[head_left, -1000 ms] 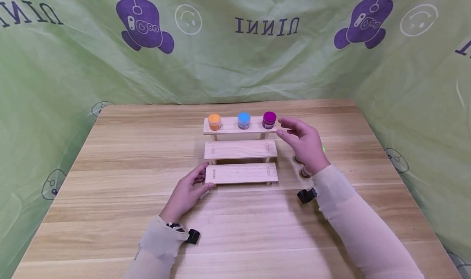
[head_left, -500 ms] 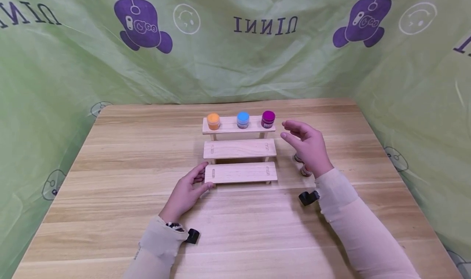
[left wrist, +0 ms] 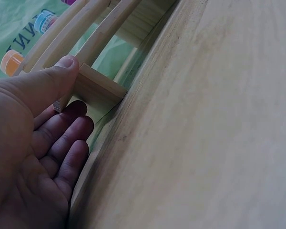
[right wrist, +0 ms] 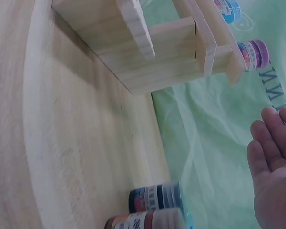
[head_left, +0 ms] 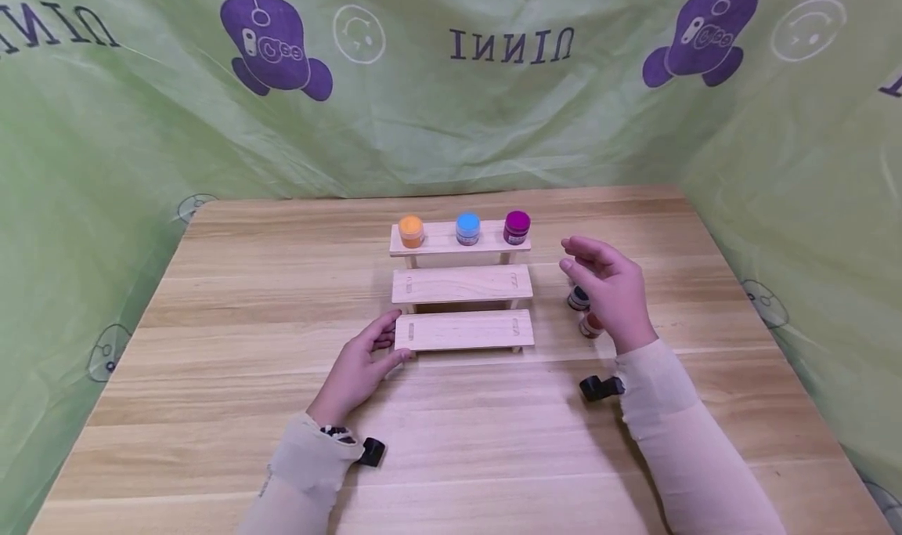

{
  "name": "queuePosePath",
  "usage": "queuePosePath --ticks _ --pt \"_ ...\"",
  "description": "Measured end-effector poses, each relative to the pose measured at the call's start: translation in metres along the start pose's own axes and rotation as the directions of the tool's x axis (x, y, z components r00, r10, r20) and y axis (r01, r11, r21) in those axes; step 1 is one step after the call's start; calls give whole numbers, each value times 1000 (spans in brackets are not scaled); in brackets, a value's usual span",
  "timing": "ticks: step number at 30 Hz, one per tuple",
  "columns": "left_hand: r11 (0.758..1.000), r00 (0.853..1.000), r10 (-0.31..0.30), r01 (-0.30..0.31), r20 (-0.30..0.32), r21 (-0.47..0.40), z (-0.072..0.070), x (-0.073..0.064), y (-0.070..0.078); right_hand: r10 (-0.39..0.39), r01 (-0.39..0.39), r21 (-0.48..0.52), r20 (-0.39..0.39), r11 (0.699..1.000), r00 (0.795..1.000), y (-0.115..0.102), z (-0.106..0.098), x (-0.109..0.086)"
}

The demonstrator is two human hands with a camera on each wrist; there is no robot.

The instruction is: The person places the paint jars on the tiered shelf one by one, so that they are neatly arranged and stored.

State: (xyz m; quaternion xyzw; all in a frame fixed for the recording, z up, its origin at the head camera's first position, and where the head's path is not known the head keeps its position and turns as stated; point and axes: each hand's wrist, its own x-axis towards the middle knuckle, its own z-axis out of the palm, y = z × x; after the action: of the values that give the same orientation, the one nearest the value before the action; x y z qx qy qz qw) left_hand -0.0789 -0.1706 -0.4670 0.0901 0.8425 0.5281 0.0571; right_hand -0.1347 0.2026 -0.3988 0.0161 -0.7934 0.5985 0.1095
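Note:
A three-tier wooden display rack (head_left: 463,331) stands mid-table. My left hand (head_left: 355,374) grips the left end of its lowest step; in the left wrist view the thumb (left wrist: 62,67) lies on the front edge and the fingers curl by the end. Along the top step sit an orange paint jar (head_left: 411,231), a blue paint jar (head_left: 468,229) and a purple paint jar (head_left: 517,227). To the right of the rack my right hand (head_left: 611,288) hovers with loosely bent fingers, holding nothing. Below it stand a dark jar (head_left: 579,298) and a reddish-brown jar (head_left: 590,326), partly covered by the hand.
The wooden table (head_left: 232,308) extends around the rack. A green printed cloth (head_left: 395,128) hangs behind the table and along both sides. In the right wrist view, the dark jar (right wrist: 152,196) and the brown jar (right wrist: 143,220) stand close together.
My right hand has drawn away from the purple jar, to the right and slightly nearer, and the dark and brown jars show more. The left hand stays at the rack.

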Motion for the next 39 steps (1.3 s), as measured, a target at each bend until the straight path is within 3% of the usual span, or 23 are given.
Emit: queuePosePath --ticks 6,9,13,18,27,34,39 --pt "1000 1000 20 -20 -9 -1 1 0 2 23 -23 17 -7 1000 1000 4 -3 -1" --pt "1000 1000 17 -17 -9 -3 1 -1 2 33 -33 -23 7 999 999 5 -7 -3" --pt "1000 1000 3 -3 17 -15 4 2 3 39 -39 -59 -4 998 999 9 -23 -4" --pt "1000 1000 -15 15 10 -7 5 2 5 52 -53 -13 -22 999 998 12 -40 -1" --pt "1000 1000 -21 21 1 13 1 0 5 113 -116 -27 -80 993 990 23 -57 5" --pt "1000 1000 -17 17 -8 18 0 -1 0 152 -145 -156 38 977 988 40 -66 8" --pt "1000 1000 -18 18 -8 14 0 -1 0 178 -162 -159 94 974 979 52 -73 11"
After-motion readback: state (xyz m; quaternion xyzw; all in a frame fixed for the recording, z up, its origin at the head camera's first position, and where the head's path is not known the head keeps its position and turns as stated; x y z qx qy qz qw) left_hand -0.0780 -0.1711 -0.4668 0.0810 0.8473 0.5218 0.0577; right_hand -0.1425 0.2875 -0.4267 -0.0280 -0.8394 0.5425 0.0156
